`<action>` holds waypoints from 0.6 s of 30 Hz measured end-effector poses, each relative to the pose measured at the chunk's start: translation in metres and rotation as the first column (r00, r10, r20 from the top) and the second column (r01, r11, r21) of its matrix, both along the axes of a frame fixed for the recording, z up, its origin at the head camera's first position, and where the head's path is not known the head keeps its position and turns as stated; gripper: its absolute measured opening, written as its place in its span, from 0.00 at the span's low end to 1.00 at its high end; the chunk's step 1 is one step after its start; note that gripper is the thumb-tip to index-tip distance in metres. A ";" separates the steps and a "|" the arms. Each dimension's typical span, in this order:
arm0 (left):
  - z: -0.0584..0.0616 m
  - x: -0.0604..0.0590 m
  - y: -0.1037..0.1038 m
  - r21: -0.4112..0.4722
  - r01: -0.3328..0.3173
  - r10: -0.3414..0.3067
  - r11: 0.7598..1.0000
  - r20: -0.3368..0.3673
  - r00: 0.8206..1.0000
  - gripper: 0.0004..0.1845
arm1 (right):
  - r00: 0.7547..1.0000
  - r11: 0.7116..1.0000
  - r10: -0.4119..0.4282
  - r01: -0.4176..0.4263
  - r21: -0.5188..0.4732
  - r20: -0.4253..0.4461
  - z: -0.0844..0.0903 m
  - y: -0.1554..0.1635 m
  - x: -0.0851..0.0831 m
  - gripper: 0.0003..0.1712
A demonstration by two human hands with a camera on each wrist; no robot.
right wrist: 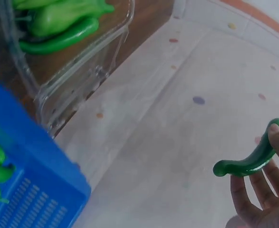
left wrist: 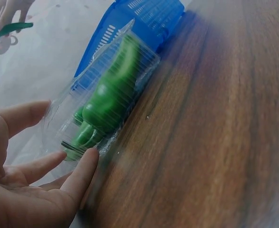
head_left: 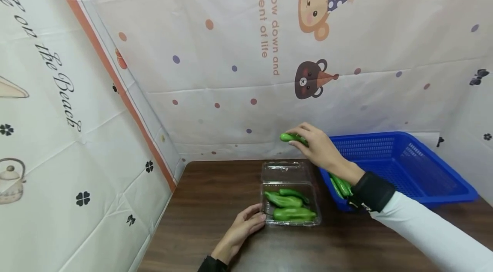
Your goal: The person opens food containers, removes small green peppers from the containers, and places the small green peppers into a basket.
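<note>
My right hand [head_left: 319, 147] is raised above the far end of the table and pinches a curved green pepper [right wrist: 248, 164] between thumb and fingers. Below it and to the left, a clear plastic clamshell box [head_left: 286, 173] lies with its lid folded back. Several green peppers [head_left: 289, 214] rest inside. My left hand [head_left: 242, 228] is at the near left side of the box; in the left wrist view its extended fingertips [left wrist: 88, 159] touch the plastic wall. Part of the held pepper is covered by the right fingers in the head view.
A blue perforated basket [head_left: 443, 173] stands on the right, with more green peppers [head_left: 340, 186] at its left end, partly behind my right forearm. The brown wooden table [head_left: 200, 203] meets a printed white cloth [head_left: 215, 79] at the back.
</note>
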State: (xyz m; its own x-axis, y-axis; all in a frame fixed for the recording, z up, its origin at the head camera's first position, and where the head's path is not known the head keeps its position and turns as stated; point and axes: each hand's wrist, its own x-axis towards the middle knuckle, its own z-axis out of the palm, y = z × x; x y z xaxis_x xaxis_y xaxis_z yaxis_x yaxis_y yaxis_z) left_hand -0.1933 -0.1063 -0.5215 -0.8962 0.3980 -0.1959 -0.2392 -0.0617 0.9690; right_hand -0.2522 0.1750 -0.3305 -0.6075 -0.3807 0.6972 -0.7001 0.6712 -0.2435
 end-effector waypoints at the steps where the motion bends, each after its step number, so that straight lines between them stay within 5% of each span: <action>1: 0.001 0.000 -0.001 -0.003 0.002 -0.002 1.000 0.006 1.000 0.37 | 1.000 1.000 -0.012 0.012 -0.014 0.001 0.001 0.003 0.000 0.16; 18: 0.000 0.001 -0.003 0.004 -0.001 0.001 1.000 0.023 1.000 0.39 | 0.986 0.970 -0.164 0.163 -0.181 0.013 0.015 0.054 0.002 0.16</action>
State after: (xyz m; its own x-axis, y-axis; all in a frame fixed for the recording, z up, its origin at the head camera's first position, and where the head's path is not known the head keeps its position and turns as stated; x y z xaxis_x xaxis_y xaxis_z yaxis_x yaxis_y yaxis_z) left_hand -0.1922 -0.1090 -0.5215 -0.8919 0.3981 -0.2145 -0.2610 -0.0660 0.9631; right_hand -0.2502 0.2288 -0.3151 -0.6494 -0.1443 0.7466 -0.5853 0.7217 -0.3696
